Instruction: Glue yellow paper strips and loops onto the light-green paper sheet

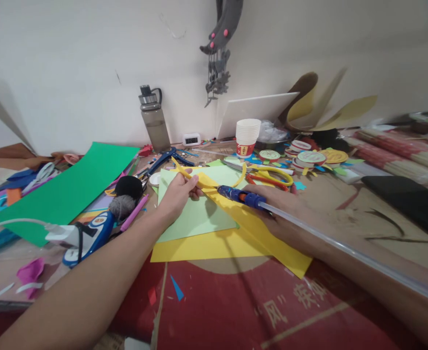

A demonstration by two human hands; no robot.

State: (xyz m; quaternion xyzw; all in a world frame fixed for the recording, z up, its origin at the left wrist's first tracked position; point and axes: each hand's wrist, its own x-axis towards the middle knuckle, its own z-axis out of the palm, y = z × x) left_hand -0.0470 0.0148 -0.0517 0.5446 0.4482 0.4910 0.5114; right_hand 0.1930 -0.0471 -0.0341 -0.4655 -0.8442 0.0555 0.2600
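Note:
My left hand (184, 190) pinches a thin yellow strip (179, 167), of paper or foam, near the centre of the head view. My right hand (272, 204) is wrapped round a blue glue gun (235, 194). A long clear glue stick (319, 231) trails from its back toward the lower right. The gun's nozzle is at the strip, close to my left fingers; whether it touches cannot be made out. Below the hands lie a pale green sheet (184, 223) and a yellow sheet (192, 250). Yellow-handled scissors (272, 176) rest just behind my right hand.
At left are a green sheet (75, 187), a blue-and-white power strip (93, 238) and yarn balls (122, 206). A water bottle (155, 124), a small clock (191, 140) and stacked paper cups (248, 138) stand along the wall. A black phone-like slab (406, 201) lies right.

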